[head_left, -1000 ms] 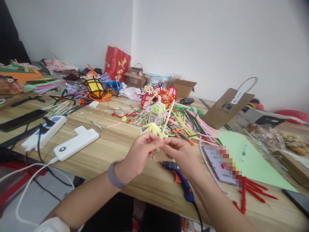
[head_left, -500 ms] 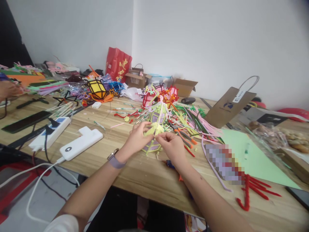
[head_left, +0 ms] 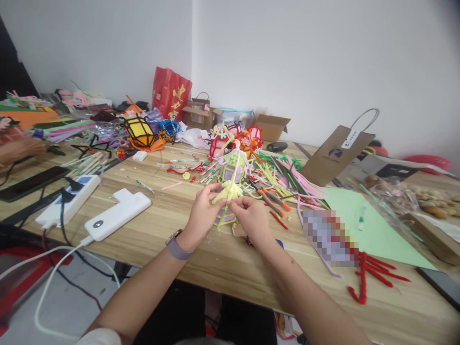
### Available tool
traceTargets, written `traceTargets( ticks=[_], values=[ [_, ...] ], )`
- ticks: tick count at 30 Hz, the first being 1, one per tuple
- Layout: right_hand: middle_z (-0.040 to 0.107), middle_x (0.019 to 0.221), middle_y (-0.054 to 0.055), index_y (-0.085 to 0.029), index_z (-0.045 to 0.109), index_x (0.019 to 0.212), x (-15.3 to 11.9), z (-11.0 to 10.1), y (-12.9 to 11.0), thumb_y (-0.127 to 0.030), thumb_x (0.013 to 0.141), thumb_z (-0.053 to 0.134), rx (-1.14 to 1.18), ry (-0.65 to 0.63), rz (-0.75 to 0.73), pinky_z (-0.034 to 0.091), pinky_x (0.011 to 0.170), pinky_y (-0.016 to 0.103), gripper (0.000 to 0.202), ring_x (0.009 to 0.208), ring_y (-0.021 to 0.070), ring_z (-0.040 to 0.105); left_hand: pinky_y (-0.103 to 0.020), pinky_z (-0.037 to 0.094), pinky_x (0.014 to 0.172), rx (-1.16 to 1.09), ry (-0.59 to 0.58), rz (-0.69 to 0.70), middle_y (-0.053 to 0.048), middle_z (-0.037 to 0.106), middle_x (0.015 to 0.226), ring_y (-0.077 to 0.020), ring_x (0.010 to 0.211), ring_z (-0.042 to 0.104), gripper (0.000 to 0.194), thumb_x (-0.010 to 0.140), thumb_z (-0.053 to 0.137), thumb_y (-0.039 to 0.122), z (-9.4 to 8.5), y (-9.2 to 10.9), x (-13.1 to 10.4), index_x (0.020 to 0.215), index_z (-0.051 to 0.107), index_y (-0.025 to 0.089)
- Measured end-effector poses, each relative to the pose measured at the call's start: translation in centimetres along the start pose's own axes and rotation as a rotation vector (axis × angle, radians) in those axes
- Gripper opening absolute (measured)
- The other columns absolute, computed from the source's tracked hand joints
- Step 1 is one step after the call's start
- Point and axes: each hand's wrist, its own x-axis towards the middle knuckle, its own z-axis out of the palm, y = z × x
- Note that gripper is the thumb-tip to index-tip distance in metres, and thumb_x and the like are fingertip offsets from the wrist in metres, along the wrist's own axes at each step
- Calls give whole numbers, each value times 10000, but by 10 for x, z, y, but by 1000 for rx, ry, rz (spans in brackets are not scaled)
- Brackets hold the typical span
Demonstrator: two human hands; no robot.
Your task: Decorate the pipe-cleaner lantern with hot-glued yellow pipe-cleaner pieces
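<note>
Between my hands stands a pale yellow and lavender pipe-cleaner lantern [head_left: 231, 190], its fuzzy yellow top showing above my fingertips. My left hand [head_left: 204, 211] grips the top from the left, thumb and fingers closed on it. From the right, my right hand [head_left: 253, 216] pinches the same top, its fingertips close to the left thumb. Parts of the lantern's lower body are hidden by my fingers. Just behind it is another yellow-green and lavender lantern [head_left: 234, 168]. A blue-handled tool [head_left: 279, 243], mostly covered by my right forearm, lies on the table.
Orange-handled pliers [head_left: 275, 203] and many loose pipe cleaners [head_left: 283, 177] lie behind my right hand. A white power bank [head_left: 118, 215] and a power strip [head_left: 68, 201] are at left. Green paper [head_left: 373, 225] and a paper bag [head_left: 338, 153] are at right. Another person's hand [head_left: 27, 148] shows far left.
The view has shifted slightly. My fingers have moved a little on the lantern's yellow top, and both hands still hold it. The other person's hand has come further into view at left.
</note>
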Motion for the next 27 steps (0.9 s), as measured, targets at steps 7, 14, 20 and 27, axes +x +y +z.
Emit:
traceTargets(
  ticks=[7,14,20,27],
  values=[
    [458,414,-52,-186,554,524,-1,4,1,-382,638,546,18,-15,16,253,425,232,227,404,91,357,-344,478,915,-102,25,-7,-126,633,1204,-228,1086,617,387,777,633,194,5,-2,-4,1152,543,171],
    [448,397,-60,-186,557,557,-4,6,-1,-416,671,553,85,-25,50,253,407,229,257,367,91,359,-330,480,893,-160,84,-12,-108,647,1149,-203,1050,622,319,834,561,196,12,-2,-8,1150,529,170],
    [457,399,-51,-182,575,563,-2,6,3,-404,690,548,16,-2,-23,280,422,233,257,380,101,378,-340,491,893,-165,106,-16,-113,641,1176,-208,1071,618,330,831,579,217,15,-2,-10,1154,528,174],
    [477,392,-44,-178,596,580,-1,8,6,-364,697,543,-47,33,-52,297,418,228,225,377,106,409,-339,480,937,-112,129,0,-112,628,1215,-200,1124,599,317,827,584,216,18,-1,-13,1138,541,170]
  ],
)
